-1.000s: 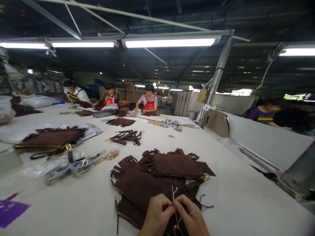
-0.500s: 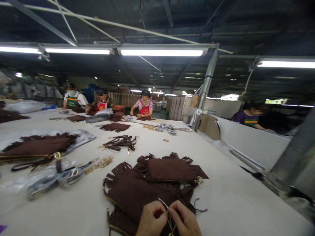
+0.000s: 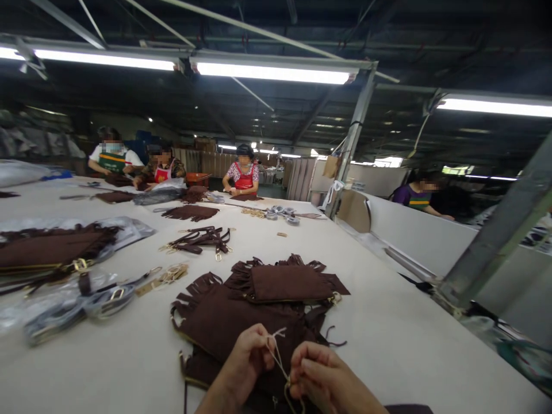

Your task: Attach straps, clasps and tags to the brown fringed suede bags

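Observation:
My left hand (image 3: 248,356) pinches the top of a thin white string (image 3: 276,353) just above a pile of brown fringed suede bags (image 3: 259,310) at the near edge of the table. My right hand (image 3: 321,376) is closed around the string's lower end, where a small gold ring hangs. Both hands hover close together over the nearest bag. The top bag of the pile (image 3: 284,283) lies flat with its fringe to the left.
The white table (image 3: 388,333) holds brown straps with gold clasps (image 3: 200,240), bagged straps (image 3: 73,302), more brown bags (image 3: 47,250) at left and gold tags (image 3: 166,276). Several other people sit at the far end and right. A grey post (image 3: 495,236) stands at right.
The view has shifted right and slightly down. My hands have drawn apart a little, pulling the string taut between them; my left hand has risen.

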A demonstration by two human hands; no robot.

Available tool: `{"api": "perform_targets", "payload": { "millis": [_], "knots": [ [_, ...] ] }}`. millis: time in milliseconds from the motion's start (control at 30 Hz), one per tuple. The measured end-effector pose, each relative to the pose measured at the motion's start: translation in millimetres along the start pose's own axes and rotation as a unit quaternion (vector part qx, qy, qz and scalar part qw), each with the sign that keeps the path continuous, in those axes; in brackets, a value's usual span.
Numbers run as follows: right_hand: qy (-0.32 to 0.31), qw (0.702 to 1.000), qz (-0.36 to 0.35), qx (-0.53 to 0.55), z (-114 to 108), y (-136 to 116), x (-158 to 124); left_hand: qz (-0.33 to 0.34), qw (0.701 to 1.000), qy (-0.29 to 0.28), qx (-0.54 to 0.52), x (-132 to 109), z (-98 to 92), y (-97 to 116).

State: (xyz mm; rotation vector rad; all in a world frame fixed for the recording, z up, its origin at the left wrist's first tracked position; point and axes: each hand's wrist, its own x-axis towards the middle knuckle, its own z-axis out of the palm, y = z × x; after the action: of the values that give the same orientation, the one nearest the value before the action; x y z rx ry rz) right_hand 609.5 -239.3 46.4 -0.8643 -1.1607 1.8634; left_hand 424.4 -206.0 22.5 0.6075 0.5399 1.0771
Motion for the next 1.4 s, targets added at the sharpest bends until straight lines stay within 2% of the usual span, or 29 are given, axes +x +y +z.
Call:
{"api": "perform_targets", "payload": {
  "millis": [100,233,400,533,633,733,800,900,967,1033,1100,1200,1267,1400],
  "knots": [
    [0.063,0.997,-0.003,0.049,0,6,1,-0.002,0.999,0.013,-0.032,-6,1.3,5],
    [0.149,0.987,-0.043,0.029,2,20,12,0.005,0.999,-0.004,-0.046,-7,-2.4,2],
    [0.273,0.95,-0.113,-0.104,2,34,23,0.017,0.998,0.004,-0.066,-6,-5.7,-2],
    [0.311,0.916,-0.132,-0.216,7,43,23,0.025,0.997,0.025,-0.074,-7,-4.4,-1],
    [0.299,0.887,-0.155,-0.316,18,41,20,0.031,0.998,0.026,-0.052,-7,-1.0,-3],
    [0.268,0.849,-0.206,-0.406,23,36,19,0.051,0.996,0.028,0.062,-7,3.0,-6],
    [0.249,0.862,-0.183,-0.402,17,37,18,0.083,0.98,0.023,0.181,-10,4.5,-5],
    [0.241,0.904,-0.095,-0.34,3,43,11,0.115,0.927,0.025,0.356,-21,3.5,6],
    [0.218,0.914,-0.091,-0.329,-2,48,1,0.141,0.886,0.042,0.44,-34,1.2,21],
    [0.17,0.909,-0.118,-0.361,-1,51,-10,0.17,0.862,0.055,0.475,-49,-1.9,38],
    [0.141,0.887,-0.15,-0.412,4,53,-20,0.167,0.875,0.061,0.45,-62,-5.5,52],
    [0.159,0.855,-0.189,-0.456,10,59,-26,0.132,0.921,0.07,0.36,-75,-12.0,66],
    [0.172,0.856,-0.185,-0.45,8,64,-26,0.128,0.937,0.087,0.312,-82,-16.2,70],
    [0.167,0.869,-0.155,-0.44,-1,65,-29,0.142,0.942,0.107,0.285,-93,-17.9,74]
  ]
}}
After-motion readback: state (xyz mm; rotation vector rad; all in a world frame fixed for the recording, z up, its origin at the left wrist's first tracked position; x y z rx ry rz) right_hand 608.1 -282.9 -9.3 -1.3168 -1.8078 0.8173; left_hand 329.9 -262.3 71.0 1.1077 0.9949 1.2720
